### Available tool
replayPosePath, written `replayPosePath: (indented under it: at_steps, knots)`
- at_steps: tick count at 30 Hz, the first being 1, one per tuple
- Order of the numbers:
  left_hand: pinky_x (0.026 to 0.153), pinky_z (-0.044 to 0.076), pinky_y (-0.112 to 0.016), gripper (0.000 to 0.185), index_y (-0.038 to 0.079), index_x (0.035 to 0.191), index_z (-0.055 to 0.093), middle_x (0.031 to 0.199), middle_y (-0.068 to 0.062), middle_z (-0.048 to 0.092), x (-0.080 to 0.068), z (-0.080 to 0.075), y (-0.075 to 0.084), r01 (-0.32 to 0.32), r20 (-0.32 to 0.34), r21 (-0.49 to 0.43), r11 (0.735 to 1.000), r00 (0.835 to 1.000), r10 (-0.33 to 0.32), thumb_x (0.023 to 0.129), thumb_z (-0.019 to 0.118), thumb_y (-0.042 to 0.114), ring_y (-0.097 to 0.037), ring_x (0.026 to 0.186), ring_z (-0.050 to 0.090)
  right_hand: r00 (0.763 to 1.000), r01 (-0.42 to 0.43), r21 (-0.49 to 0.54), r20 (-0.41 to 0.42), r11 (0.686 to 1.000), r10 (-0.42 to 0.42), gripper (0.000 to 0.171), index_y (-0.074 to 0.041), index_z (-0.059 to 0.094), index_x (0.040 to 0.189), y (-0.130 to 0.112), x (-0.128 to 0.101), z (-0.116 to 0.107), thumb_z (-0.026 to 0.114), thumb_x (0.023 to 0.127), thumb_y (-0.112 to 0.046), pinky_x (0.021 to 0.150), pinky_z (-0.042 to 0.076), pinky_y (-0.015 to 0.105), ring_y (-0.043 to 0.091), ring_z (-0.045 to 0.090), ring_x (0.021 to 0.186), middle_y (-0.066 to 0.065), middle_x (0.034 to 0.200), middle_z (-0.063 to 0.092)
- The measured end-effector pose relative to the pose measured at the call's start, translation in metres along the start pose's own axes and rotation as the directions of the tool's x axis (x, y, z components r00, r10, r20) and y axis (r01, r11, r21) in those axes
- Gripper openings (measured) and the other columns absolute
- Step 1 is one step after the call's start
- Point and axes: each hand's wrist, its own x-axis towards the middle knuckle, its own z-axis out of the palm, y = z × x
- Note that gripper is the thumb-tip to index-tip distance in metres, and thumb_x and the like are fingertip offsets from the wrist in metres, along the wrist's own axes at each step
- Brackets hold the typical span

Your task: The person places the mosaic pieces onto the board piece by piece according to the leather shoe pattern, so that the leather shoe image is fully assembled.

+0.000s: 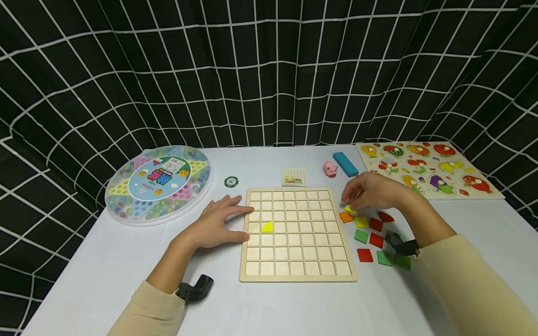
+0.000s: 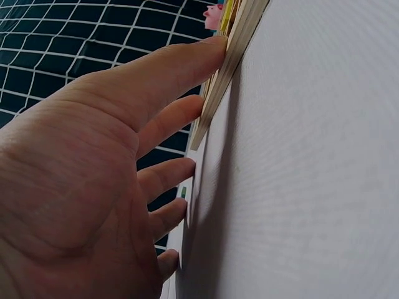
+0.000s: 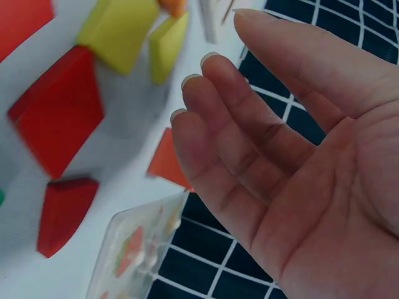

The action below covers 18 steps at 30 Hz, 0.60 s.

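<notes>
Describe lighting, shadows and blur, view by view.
Head: bright white tabletop, soft shadow below the left hand; left wrist: dimmer, a grey shadow band along the board; right wrist: yellow pieces look slightly blurred, while the right hand looks sharper.

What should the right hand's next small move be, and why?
Probably pinch the small flat yellow piece at its fingertips: the right hand holds nothing, while the square wooden grid board, touched by the left hand, carries only one yellow quarter-round piece.
</notes>
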Motion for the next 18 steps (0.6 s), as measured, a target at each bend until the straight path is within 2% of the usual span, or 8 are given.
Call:
replayPosePath:
  at_steps: [7, 14, 18]
  knots:
    - [0.128, 0.002, -0.065, 0.067, 0.027, 0.145, 0.061, 0.169, -0.012, 0.033, 0.000, 0.000, -0.002, -0.006, -0.006, -0.001, 1.000, 1.000, 0.006, 0.083, 0.080, 0.044, -0.038, 0.161, 0.014, 1.000, -0.023, -0.028, 0.013, 0.999, 0.024, 0.019, -0.013, 0.078, 0.103, 0.009, 0.007, 0.006, 0.084, 0.085, -0.011, 0.077, 0.052, 0.031, 0.025, 0.055, 0.099, 0.008, 0.104, 0.066]
    - [0.129, 0.002, -0.064, 0.068, 0.028, 0.146, 0.060, 0.169, -0.011, 0.032, 0.001, 0.002, -0.006, -0.011, -0.007, 0.005, 1.000, 1.000, 0.011, 0.084, 0.080, 0.046, -0.037, 0.161, 0.013, 0.999, -0.052, -0.046, 0.000, 0.998, 0.052, 0.017, -0.013, 0.077, 0.100, 0.013, 0.012, 0.009, 0.083, 0.084, -0.008, 0.084, 0.054, 0.035, 0.026, 0.056, 0.100, 0.008, 0.103, 0.068]
    - [0.129, 0.002, -0.063, 0.068, 0.028, 0.146, 0.060, 0.169, -0.011, 0.033, 0.001, 0.002, -0.006, -0.008, -0.008, 0.005, 1.000, 1.000, 0.008, 0.084, 0.080, 0.046, -0.038, 0.161, 0.013, 0.999, -0.041, -0.051, -0.005, 0.998, 0.041, 0.016, -0.013, 0.074, 0.096, 0.013, 0.013, 0.009, 0.084, 0.084, -0.009, 0.080, 0.052, 0.034, 0.025, 0.055, 0.098, 0.007, 0.099, 0.066]
